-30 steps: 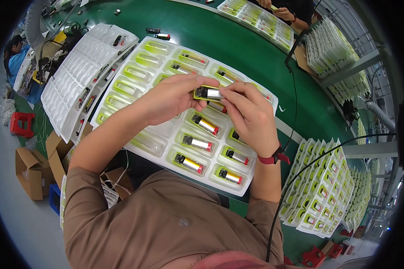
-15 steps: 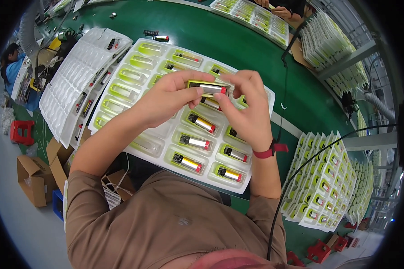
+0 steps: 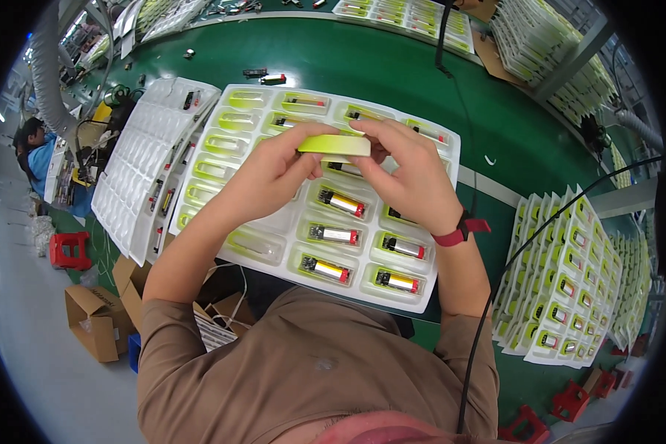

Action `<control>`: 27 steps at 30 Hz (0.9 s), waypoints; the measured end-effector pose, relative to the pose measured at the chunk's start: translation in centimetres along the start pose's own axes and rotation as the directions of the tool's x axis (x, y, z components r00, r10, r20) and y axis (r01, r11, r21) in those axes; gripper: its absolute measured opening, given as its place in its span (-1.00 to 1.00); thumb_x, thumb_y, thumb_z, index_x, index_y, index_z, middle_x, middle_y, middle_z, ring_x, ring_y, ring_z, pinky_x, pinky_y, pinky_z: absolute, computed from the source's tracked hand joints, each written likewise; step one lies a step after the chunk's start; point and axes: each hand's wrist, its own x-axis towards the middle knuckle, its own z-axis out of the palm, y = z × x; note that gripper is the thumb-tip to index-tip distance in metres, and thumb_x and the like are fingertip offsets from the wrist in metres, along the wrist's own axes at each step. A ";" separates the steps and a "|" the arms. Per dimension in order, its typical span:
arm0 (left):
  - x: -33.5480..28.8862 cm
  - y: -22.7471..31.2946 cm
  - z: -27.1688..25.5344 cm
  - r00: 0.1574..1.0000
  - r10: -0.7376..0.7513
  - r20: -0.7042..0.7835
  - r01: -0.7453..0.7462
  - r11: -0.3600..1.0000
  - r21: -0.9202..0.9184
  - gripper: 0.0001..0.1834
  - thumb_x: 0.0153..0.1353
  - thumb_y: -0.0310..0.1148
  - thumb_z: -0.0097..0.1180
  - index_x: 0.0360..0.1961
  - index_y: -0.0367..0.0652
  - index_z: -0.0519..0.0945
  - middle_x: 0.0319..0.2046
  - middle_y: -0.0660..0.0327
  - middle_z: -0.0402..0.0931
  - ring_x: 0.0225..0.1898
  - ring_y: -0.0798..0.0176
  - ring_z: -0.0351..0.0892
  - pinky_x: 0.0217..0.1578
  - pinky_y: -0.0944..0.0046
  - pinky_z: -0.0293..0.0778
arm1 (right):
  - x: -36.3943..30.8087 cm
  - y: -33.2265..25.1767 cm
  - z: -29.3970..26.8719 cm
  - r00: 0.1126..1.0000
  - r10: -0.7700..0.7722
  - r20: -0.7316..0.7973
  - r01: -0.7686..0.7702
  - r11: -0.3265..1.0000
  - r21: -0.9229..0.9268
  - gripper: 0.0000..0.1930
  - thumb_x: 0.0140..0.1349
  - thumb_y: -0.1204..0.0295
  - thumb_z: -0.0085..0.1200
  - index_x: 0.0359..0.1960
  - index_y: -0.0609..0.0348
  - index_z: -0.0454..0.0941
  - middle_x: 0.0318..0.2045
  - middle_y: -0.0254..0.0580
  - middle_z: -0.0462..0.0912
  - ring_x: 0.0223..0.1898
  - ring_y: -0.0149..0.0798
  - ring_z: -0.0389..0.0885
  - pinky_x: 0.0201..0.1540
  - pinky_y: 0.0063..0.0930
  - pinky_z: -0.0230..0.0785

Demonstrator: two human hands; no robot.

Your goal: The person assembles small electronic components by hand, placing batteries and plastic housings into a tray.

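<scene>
Above a white moulded tray (image 3: pixel 291 251), both hands hold a small yellow-green casing (image 3: pixel 334 146) that fades to white at its right end. My left hand (image 3: pixel 274 169) pinches the green end between thumb and fingers. The thumb and fingers of my right hand (image 3: pixel 414 172) are closed on the white end. The casing's smooth outer side shows; its inside is hidden. Below it, several tray pockets hold clear-and-green shells with a battery cell (image 3: pixel 342 203), silver or yellow with red and black ends. Shells in the left columns, such as this green shell (image 3: pixel 224 145), show no cell.
Left of the tray lie overlapping white trays (image 3: pixel 142 140) with loose parts along their edge. Two loose cells (image 3: pixel 274 79) lie beyond on the green table. Stacked filled trays (image 3: pixel 562 296) stand at right, behind a hanging black cable (image 3: pixel 488 296). Cardboard boxes (image 3: pixel 100 325) sit lower left.
The casing has been turned over: its open side with the silver battery cell faced up before, and now its plain outer side shows. Both hands still hold it. The whole view has shifted.
</scene>
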 end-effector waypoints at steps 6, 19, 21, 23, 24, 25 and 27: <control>-0.2 -0.4 0.0 0.950 0.306 -0.055 -0.269 0.898 0.349 -0.50 0.33 -0.71 -0.07 0.29 -0.23 0.49 -0.03 0.14 0.60 -0.16 0.39 0.63 -0.16 0.36 0.61 | 0.0 -0.3 0.2 0.955 -0.295 0.012 0.282 0.901 -0.331 -0.64 0.18 0.59 0.21 0.06 0.27 0.63 -0.30 -0.02 0.62 -0.32 -0.03 0.62 -0.23 -0.30 0.50; -0.6 -0.7 0.3 0.877 0.463 -0.130 -0.445 0.884 0.141 -0.53 0.29 -0.73 0.00 0.21 -0.28 0.56 0.08 0.05 0.53 0.05 0.18 0.59 0.05 0.29 0.53 | -0.1 -1.9 0.6 0.940 -0.326 -0.104 0.299 0.930 -0.213 -0.65 0.11 0.66 0.18 -0.01 0.27 0.67 -0.30 -0.07 0.57 -0.34 -0.15 0.62 -0.30 -0.36 0.49; -0.6 -0.4 0.1 0.820 0.552 -0.152 -0.490 0.814 0.313 -0.53 0.24 -0.72 0.07 0.19 -0.28 0.59 0.00 0.04 0.53 0.03 0.07 0.58 0.05 0.21 0.53 | 0.3 -2.3 0.8 0.937 -0.339 -0.079 0.310 0.916 -0.254 -0.66 0.12 0.64 0.19 -0.02 0.28 0.66 -0.31 -0.08 0.58 -0.35 -0.17 0.62 -0.30 -0.36 0.49; -1.9 -0.5 -0.9 0.851 0.507 -0.140 -0.443 0.834 0.329 -0.54 0.23 -0.70 0.09 0.18 -0.27 0.61 -0.05 0.06 0.54 0.01 0.05 0.58 0.04 0.19 0.52 | 0.4 -3.4 0.9 0.983 -0.173 0.055 0.181 0.955 -0.234 -0.68 0.14 0.59 0.23 -0.03 0.28 0.65 -0.33 -0.09 0.58 -0.37 -0.17 0.62 -0.31 -0.36 0.49; -2.7 -0.5 -1.7 0.879 0.463 -0.110 -0.401 0.846 0.351 -0.55 0.22 -0.69 0.12 0.16 -0.27 0.62 -0.11 0.07 0.55 -0.01 0.03 0.57 0.02 0.16 0.51 | 1.3 -4.0 1.1 0.977 -0.193 0.092 0.207 0.961 -0.183 -0.74 0.17 0.50 0.29 -0.10 0.26 0.67 -0.39 -0.12 0.59 -0.43 -0.20 0.60 -0.34 -0.38 0.47; -3.9 -0.5 -2.5 0.882 0.456 -0.118 -0.396 0.855 0.336 -0.55 0.22 -0.69 0.12 0.16 -0.27 0.62 -0.11 0.07 0.55 -0.01 0.03 0.57 0.02 0.16 0.51 | 2.1 -4.1 0.8 0.978 -0.179 0.105 0.197 0.963 -0.186 -0.74 0.17 0.50 0.29 -0.10 0.26 0.67 -0.39 -0.12 0.59 -0.43 -0.20 0.60 -0.34 -0.38 0.47; -6.4 -0.6 -4.8 0.913 0.406 -0.034 -0.326 0.780 0.535 -0.57 0.21 -0.61 0.16 0.13 -0.22 0.66 -0.14 0.09 0.55 -0.05 0.04 0.55 0.00 0.13 0.46 | 4.3 -3.2 -0.8 0.913 -0.086 0.398 0.137 0.986 -0.100 -0.74 0.16 0.46 0.36 -0.13 0.29 0.69 -0.38 -0.14 0.66 -0.39 -0.29 0.62 -0.30 -0.43 0.48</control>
